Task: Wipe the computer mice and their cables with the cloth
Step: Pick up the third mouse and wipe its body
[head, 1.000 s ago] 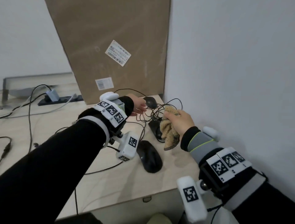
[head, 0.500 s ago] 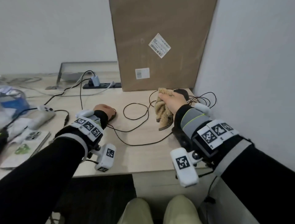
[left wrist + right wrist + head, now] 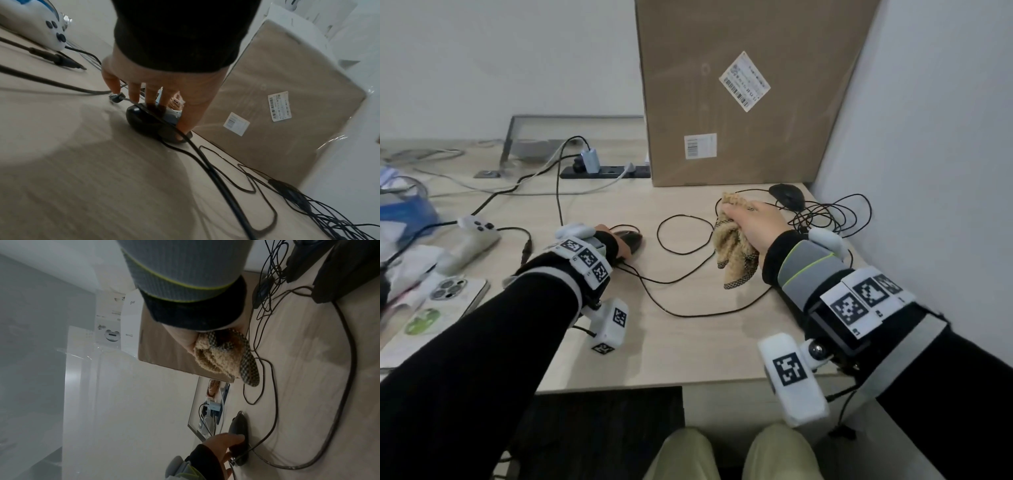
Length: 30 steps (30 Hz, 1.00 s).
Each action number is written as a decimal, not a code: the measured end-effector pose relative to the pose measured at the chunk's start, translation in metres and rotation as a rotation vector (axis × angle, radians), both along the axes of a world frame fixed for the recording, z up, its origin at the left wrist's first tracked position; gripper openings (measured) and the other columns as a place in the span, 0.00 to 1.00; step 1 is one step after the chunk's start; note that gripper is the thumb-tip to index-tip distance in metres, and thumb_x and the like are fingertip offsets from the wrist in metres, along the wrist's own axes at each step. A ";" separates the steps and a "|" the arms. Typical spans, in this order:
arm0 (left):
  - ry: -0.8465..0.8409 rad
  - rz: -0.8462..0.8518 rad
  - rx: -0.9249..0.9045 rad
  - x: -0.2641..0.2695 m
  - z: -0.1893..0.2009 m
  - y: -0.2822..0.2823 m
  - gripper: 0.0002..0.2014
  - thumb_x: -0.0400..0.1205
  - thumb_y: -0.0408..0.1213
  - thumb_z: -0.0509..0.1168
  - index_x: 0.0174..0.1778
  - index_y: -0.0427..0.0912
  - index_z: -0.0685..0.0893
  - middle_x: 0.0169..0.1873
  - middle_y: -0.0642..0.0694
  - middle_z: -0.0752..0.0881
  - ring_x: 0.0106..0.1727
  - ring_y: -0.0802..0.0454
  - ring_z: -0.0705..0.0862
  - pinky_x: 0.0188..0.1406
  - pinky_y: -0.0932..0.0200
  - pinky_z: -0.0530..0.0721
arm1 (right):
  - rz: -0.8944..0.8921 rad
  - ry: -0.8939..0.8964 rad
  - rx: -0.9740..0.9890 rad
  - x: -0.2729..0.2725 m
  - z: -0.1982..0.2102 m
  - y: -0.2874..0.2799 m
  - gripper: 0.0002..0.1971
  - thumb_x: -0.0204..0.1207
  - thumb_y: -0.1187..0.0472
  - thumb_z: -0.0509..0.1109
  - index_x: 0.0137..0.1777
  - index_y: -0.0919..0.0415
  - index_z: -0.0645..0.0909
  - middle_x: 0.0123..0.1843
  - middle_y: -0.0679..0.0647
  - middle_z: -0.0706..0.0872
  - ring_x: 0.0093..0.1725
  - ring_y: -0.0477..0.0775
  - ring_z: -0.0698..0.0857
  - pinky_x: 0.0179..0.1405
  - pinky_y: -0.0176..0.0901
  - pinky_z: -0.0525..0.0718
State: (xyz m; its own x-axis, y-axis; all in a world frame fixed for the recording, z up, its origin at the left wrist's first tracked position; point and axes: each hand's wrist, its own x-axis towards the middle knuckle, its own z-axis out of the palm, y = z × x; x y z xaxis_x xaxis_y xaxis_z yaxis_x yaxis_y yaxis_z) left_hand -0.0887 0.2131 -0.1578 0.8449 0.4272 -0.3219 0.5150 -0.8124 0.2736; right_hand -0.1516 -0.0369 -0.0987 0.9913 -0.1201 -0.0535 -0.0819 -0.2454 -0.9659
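My left hand (image 3: 619,241) (image 3: 167,118) grips a black mouse (image 3: 632,238) (image 3: 150,125) (image 3: 239,433) from above at the desk's middle, thumb on its side and fingers on top. Its cable (image 3: 688,310) (image 3: 222,181) runs across the mouse and loops toward the right. Hanging bunched above the desk is a beige cloth (image 3: 734,253) (image 3: 220,358), held in my right hand (image 3: 755,221) (image 3: 185,339). A second black mouse (image 3: 787,196) lies just beyond that hand, beside a tangle of thin cables (image 3: 832,216) (image 3: 267,272). In the right wrist view, two dark shapes (image 3: 339,275) lie under my right forearm.
A tall cardboard box (image 3: 739,102) stands at the back and a white wall (image 3: 928,171) closes the right side. A power strip (image 3: 606,170), a white controller (image 3: 470,238) and a phone (image 3: 460,291) lie to the left. The desk's front edge (image 3: 654,383) is near my knees.
My left hand has drawn one mouse out of the tangle leftward to the desk's middle, its cable trailing. The right hand still holds the cloth near the far mouse.
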 end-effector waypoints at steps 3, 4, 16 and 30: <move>0.052 -0.001 0.049 0.000 0.003 -0.006 0.34 0.58 0.55 0.77 0.54 0.36 0.81 0.52 0.40 0.85 0.55 0.41 0.85 0.63 0.49 0.82 | -0.002 0.011 0.027 0.004 -0.003 -0.002 0.15 0.70 0.49 0.72 0.48 0.59 0.84 0.49 0.59 0.88 0.53 0.63 0.86 0.57 0.57 0.85; 0.047 0.014 0.048 -0.001 0.003 -0.006 0.32 0.60 0.54 0.78 0.53 0.36 0.80 0.51 0.39 0.85 0.55 0.41 0.85 0.62 0.49 0.82 | -0.004 0.012 0.023 0.004 -0.003 -0.003 0.17 0.70 0.48 0.72 0.51 0.60 0.84 0.51 0.59 0.88 0.53 0.62 0.86 0.57 0.56 0.84; -0.455 0.071 -0.896 -0.050 0.061 -0.066 0.26 0.71 0.38 0.76 0.64 0.36 0.79 0.57 0.36 0.84 0.56 0.42 0.84 0.50 0.51 0.86 | -0.081 -0.042 0.132 -0.026 -0.001 -0.020 0.17 0.61 0.44 0.74 0.42 0.57 0.83 0.45 0.60 0.89 0.47 0.67 0.87 0.53 0.66 0.85; -0.167 -0.020 -1.636 -0.136 0.034 -0.176 0.09 0.81 0.33 0.65 0.57 0.38 0.78 0.49 0.41 0.81 0.44 0.51 0.83 0.32 0.66 0.86 | -0.214 -0.392 -0.019 -0.073 -0.002 -0.065 0.13 0.71 0.64 0.67 0.54 0.54 0.77 0.46 0.47 0.84 0.45 0.51 0.84 0.48 0.34 0.81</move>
